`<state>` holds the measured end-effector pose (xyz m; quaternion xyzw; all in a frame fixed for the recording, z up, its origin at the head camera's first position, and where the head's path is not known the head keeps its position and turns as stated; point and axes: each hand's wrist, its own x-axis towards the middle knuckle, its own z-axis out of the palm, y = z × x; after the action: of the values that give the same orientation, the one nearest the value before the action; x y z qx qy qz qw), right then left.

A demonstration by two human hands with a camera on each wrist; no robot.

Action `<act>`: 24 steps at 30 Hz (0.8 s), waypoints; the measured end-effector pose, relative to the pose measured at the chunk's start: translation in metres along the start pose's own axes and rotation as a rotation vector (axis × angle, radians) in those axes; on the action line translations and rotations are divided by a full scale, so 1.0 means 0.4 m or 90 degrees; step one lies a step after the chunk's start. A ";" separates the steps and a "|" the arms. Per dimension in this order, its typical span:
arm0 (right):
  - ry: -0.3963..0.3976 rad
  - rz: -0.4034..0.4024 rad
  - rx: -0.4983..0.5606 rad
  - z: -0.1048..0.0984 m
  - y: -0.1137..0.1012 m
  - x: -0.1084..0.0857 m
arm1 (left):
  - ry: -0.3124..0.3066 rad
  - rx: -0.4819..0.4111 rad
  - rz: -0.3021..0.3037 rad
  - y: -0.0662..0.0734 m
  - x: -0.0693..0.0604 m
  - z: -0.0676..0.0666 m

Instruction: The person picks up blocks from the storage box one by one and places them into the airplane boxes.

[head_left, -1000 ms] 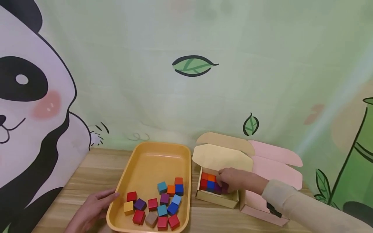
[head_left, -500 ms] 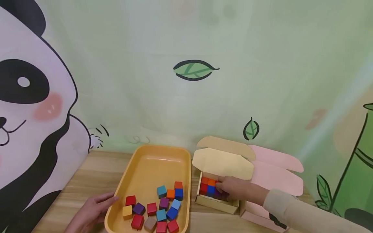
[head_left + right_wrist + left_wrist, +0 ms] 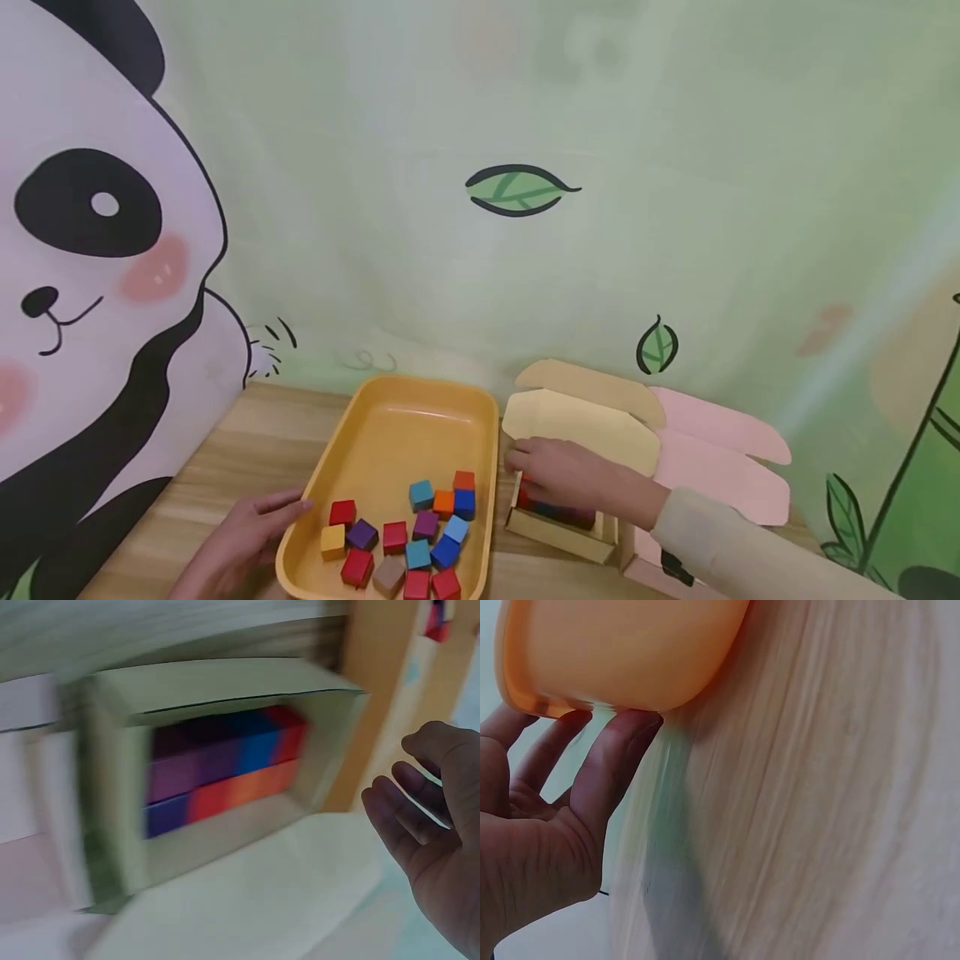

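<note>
Your right hand [image 3: 566, 475] is loose and empty by the box [image 3: 561, 537], your left hand [image 3: 243, 533] touches the tray [image 3: 401, 433], and the cubes [image 3: 394, 537] in both likely feel light and rigid: pinch opposite faces.

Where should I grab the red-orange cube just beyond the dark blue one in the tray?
Probably pinch the red-orange cube by its left and right faces, coming from above on the far side: the dark blue cube hides its near face, while both flanks look clear of other cubes.
</note>
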<state>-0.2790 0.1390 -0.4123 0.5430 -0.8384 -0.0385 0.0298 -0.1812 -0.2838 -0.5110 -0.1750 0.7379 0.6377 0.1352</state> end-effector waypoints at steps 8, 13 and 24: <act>-0.058 -0.037 -0.041 -0.010 -0.071 0.160 | -0.003 0.004 -0.001 -0.006 0.013 -0.004; -0.112 -0.057 -0.026 0.009 -0.111 0.240 | -0.002 -0.019 -0.014 -0.015 0.016 0.007; -0.207 -0.022 0.012 0.033 -0.154 0.345 | -0.003 -0.024 -0.019 -0.001 0.020 0.004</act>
<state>-0.2808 -0.0114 -0.4303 0.5441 -0.8230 -0.1187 -0.1123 -0.1884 -0.2830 -0.5151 -0.1869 0.7227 0.6498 0.1433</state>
